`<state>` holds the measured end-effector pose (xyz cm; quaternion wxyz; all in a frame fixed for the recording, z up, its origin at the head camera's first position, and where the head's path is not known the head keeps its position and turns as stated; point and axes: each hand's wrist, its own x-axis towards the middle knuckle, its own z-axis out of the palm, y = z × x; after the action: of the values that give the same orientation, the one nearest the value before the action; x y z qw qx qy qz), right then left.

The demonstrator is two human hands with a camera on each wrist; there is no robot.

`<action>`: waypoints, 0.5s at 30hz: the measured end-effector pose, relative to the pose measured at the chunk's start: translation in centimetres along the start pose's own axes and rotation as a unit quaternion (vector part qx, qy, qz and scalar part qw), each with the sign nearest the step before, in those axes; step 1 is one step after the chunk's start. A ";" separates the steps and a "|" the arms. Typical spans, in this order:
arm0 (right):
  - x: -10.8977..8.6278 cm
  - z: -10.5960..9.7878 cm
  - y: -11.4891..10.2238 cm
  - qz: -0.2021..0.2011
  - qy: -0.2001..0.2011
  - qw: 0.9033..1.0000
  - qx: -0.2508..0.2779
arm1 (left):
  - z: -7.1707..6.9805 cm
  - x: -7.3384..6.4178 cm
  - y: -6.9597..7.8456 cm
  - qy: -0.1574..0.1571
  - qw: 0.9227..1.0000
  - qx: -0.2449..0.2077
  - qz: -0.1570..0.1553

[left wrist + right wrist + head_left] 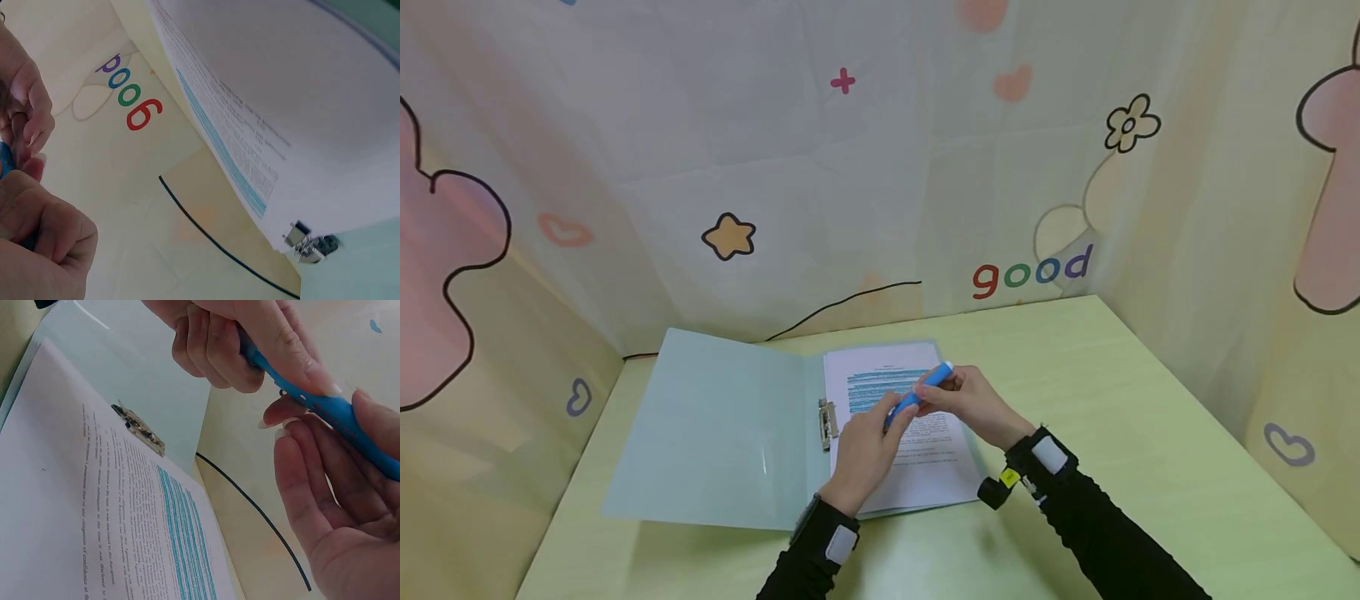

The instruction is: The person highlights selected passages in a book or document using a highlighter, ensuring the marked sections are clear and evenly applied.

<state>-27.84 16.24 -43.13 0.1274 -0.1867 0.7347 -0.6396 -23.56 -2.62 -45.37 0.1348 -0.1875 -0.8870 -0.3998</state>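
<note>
Both hands hold a blue highlighter above the printed sheets. My left hand curls its fingers round the lower end, which is partly hidden in the grip. With thumb and fingers, my right hand pinches the barrel nearer its upper end. In the right wrist view, the highlighter runs slanting from one hand to the other. Several upper text lines are marked in blue. In the left wrist view, my left hand shows at the lower left edge.
The sheets lie in an open light-blue folder with a metal clip at its spine. Its cover spreads to the left across the pale green table. A patterned curtain hangs behind and at both sides.
</note>
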 end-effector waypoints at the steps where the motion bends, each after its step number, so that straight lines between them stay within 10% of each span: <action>1: 0.1 0.0 -0.1 -0.002 0.007 1.000 -0.010 | -0.1 0.0 -0.1 -0.003 1.000 0.002 -0.006; 8: 0.5 -1.4 -0.1 -0.006 0.092 0.995 0.022 | -1.1 -0.7 -0.4 -0.097 0.993 0.042 -0.058; 15: 0.2 -2.6 0.8 -0.004 0.131 0.988 0.081 | -1.0 -2.8 -1.5 -0.238 0.968 0.071 -0.028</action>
<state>-29.23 18.51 -43.50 0.0417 -0.0935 0.6900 -0.7165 -21.60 -4.92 -46.78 -0.0789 -0.2421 -0.9246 -0.2833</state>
